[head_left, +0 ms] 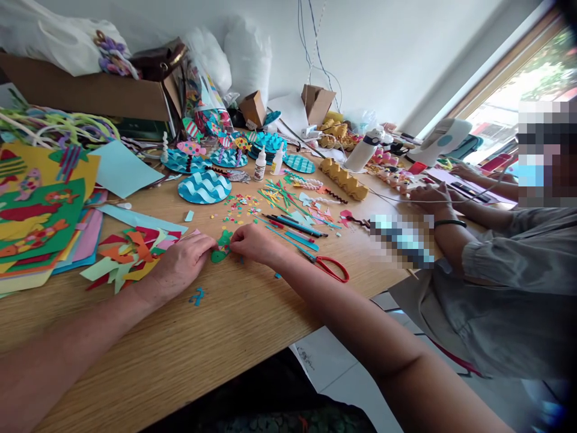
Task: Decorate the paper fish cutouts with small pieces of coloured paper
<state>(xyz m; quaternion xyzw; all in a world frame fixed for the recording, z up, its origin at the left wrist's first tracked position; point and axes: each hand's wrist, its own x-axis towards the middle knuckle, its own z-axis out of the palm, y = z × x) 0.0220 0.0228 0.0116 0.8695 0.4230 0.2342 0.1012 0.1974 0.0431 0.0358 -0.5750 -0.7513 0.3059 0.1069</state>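
Observation:
A small green paper fish (219, 255) with coloured spots lies on the wooden table between my two hands. My left hand (187, 258) is closed, its fingertips gripping the fish's left edge. From the other side, my right hand (253, 243) is pinched at the fish's right edge; whatever is between those fingertips is too small to make out. Just beyond the fish, tiny coloured paper dots (241, 207) are scattered. A heap of paper scraps (130, 255) sits left of my left hand. Blue paper bits (196, 296) lie nearer me.
Red-handled scissors (333, 269) and several pencils (293, 227) lie right of my hands. Two glue bottles (260, 165) stand behind, near a blue wavy paper disc (204, 187). Stacked coloured sheets (40, 228) fill the left. A co-worker's hand (428, 201) is at the right.

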